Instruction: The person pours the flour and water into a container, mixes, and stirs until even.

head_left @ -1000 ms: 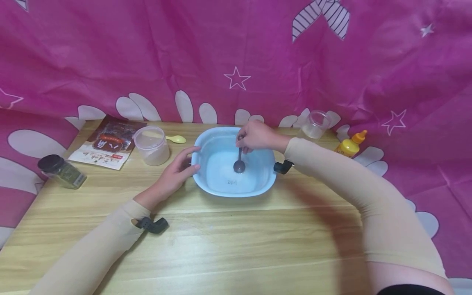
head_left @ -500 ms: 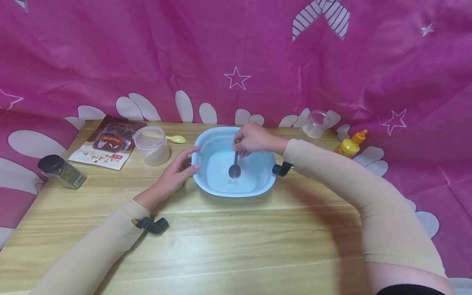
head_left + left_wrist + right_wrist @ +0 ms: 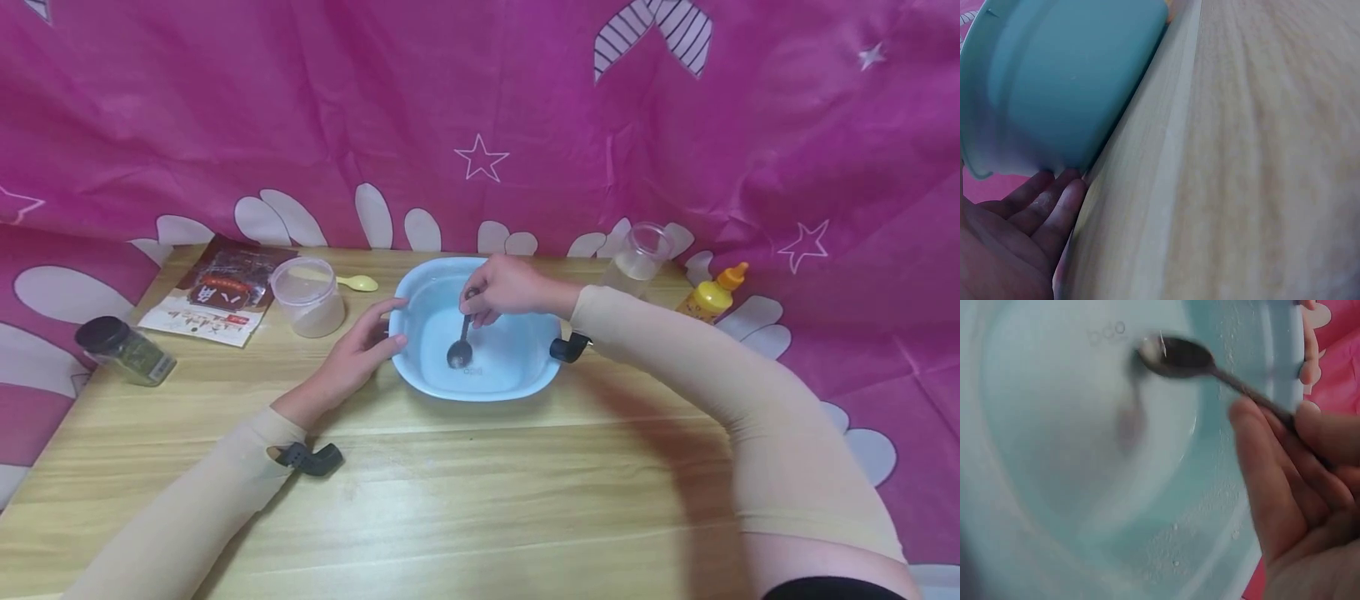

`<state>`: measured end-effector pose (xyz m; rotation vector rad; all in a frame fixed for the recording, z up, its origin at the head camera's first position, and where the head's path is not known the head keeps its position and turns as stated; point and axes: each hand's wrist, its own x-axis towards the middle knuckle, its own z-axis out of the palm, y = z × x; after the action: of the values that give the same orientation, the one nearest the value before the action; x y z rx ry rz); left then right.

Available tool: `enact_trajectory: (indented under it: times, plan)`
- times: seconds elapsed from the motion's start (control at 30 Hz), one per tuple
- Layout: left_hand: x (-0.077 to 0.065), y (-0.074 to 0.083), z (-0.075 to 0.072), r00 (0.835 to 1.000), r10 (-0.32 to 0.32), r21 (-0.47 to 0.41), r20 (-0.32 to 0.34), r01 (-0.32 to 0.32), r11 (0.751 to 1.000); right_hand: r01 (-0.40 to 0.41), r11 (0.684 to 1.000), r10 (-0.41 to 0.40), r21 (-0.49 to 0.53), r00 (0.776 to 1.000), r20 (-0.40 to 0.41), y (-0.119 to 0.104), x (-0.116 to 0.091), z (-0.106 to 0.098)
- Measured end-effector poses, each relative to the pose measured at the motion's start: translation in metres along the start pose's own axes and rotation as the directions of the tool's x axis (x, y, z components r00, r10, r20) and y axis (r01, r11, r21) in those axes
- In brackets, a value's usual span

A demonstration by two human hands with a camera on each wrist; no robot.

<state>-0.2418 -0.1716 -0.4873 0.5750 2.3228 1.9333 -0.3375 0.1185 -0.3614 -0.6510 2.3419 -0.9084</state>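
A light blue plastic basin point(image 3: 517, 385) stands on the wooden table, with water in it and droplets on its inner wall. My left hand point(image 3: 358, 350) holds the basin's left side, thumb and forefinger over the rim. In the left wrist view the other fingers point(image 3: 1060, 206) lie against its outer wall, low near the tabletop. My right hand point(image 3: 510, 287) pinches a dark metal spoon point(image 3: 460, 353) by its handle, bowl down inside the basin. The right wrist view shows the spoon's bowl point(image 3: 1182, 357) beside the printed letters on the basin floor.
On the left are a dark-lidded jar point(image 3: 127, 350), a brown and white spice packet point(image 3: 217, 292), a clear tub point(image 3: 309, 304) and a yellow spoon point(image 3: 358, 283). Behind the right forearm stand a clear container point(image 3: 641, 254) and a yellow squeeze bottle point(image 3: 711, 296). A pink curtain point(image 3: 420, 108) hangs behind.
The right hand has moved leftward with the spoon, whose bowl has shifted left and toward me across the basin. The left hand and the basin have stayed put.
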Motion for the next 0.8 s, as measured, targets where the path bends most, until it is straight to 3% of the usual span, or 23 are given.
enact_trajectory:
  times: [0.13,0.27,0.47,0.6,0.8]
  plan:
    - [0.000,0.001,0.000,1.000,-0.003,0.009,0.000,0.003,1.000,-0.053,0.995,0.054,-0.080,0.998,0.017,0.004,-0.005,-0.009]
    - [0.000,0.000,0.000,1.000,-0.006,0.007,-0.006,0.006,1.000,-0.107,0.984,0.092,-0.140,0.990,-0.108,0.006,-0.006,-0.019]
    - [-0.001,-0.001,0.001,1.000,-0.008,-0.006,-0.002,0.008,1.000,-0.093,0.979,0.039,-0.181,0.959,-0.282,0.004,0.004,-0.017]
    - [-0.002,-0.001,0.000,1.000,-0.013,0.009,-0.005,0.014,1.000,-0.048,0.986,0.003,-0.158,0.962,-0.273,-0.005,0.009,-0.006]
    - [0.000,-0.002,-0.001,1.000,-0.006,0.013,0.001,0.006,1.000,0.022,0.998,-0.031,-0.063,0.989,-0.145,-0.016,0.005,0.017]
